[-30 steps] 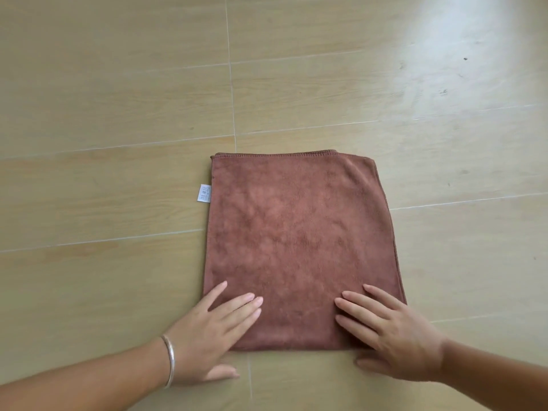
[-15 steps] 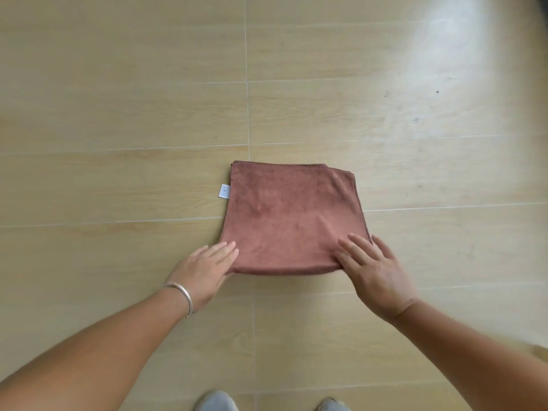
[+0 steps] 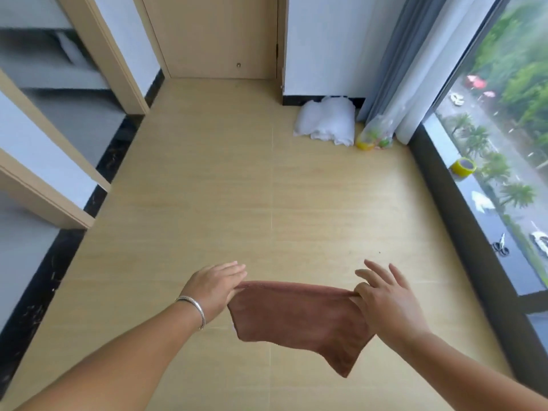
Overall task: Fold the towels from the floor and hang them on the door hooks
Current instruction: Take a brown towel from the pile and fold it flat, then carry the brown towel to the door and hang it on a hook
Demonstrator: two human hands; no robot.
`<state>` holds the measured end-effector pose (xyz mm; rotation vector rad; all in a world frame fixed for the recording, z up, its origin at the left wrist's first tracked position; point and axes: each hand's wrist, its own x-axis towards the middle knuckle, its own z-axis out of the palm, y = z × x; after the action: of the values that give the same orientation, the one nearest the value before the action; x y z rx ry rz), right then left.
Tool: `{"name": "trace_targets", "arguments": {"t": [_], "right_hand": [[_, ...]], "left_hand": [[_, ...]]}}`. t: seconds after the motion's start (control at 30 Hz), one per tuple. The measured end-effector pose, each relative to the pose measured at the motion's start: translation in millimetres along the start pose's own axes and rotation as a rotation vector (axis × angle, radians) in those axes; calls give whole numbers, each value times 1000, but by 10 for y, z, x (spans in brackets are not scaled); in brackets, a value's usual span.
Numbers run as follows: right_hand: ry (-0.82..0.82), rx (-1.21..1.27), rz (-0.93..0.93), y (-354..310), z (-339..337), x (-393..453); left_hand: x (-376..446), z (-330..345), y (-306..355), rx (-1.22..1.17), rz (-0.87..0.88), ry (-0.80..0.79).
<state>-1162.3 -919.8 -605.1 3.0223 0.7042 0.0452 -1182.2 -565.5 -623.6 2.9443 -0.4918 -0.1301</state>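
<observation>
A folded brown towel (image 3: 299, 318) hangs in the air between my hands, above the floor, its lower corner drooping to the right. My left hand (image 3: 215, 287), with a silver bracelet on the wrist, pinches the towel's upper left corner. The upper right corner is pinched by my right hand (image 3: 382, 295), whose other fingers are spread. A wooden door (image 3: 213, 34) stands shut at the far end of the room; no hooks show on the part in view.
White bundles (image 3: 326, 121) and a plastic bag (image 3: 376, 134) lie by the far wall next to a grey curtain (image 3: 406, 54). A yellow tape roll (image 3: 463, 166) sits on the window ledge at right. Door frames (image 3: 103, 54) line the left side.
Both hands have lifted the folded towel off the floor by its near corners. The view has risen from the floor to the room and the far door.
</observation>
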Motion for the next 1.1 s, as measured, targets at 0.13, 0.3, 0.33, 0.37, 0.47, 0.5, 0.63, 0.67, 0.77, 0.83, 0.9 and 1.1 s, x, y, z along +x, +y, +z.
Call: {"name": "trace_targets", "arguments": {"t": [0.13, 0.3, 0.33, 0.37, 0.47, 0.5, 0.63, 0.67, 0.77, 0.83, 0.9, 1.1], "right_hand": [[5, -23, -7, -75, -1342, 190], [148, 9, 18, -121, -2722, 395], [177, 2, 18, -131, -2987, 442], [207, -9, 18, -139, -3252, 502], [323, -57, 9, -166, -4050, 721], [337, -58, 16, -192, -4309, 801], [400, -41, 53, -390, -5266, 1044], [424, -50, 55, -456, -5470, 1078], [493, -83, 49, -640, -5979, 1171], [533, -104, 47, -744, -6256, 1226], [570, -121, 34, -841, -6492, 1280], [683, -182, -3, -1007, -6916, 1535]], "left_hand": [[-61, -1206, 51, 20, -42, -39], [-131, -2642, 73, 130, -91, 56], [-153, -2950, 70, 152, -91, 69], [-172, -3256, 62, 169, -94, 89], [-216, -4170, 37, 224, -122, 185], [-237, -4470, 35, 247, -138, 217], [-363, -5515, 18, 352, -227, 357], [-392, -5719, 4, 352, -250, 400], [-492, -6230, -72, 360, -315, 485], [-565, -6504, -151, 381, -347, 523], [-655, -6722, -224, 388, -359, 552], [-771, -7102, -455, 420, -357, 656]]}}
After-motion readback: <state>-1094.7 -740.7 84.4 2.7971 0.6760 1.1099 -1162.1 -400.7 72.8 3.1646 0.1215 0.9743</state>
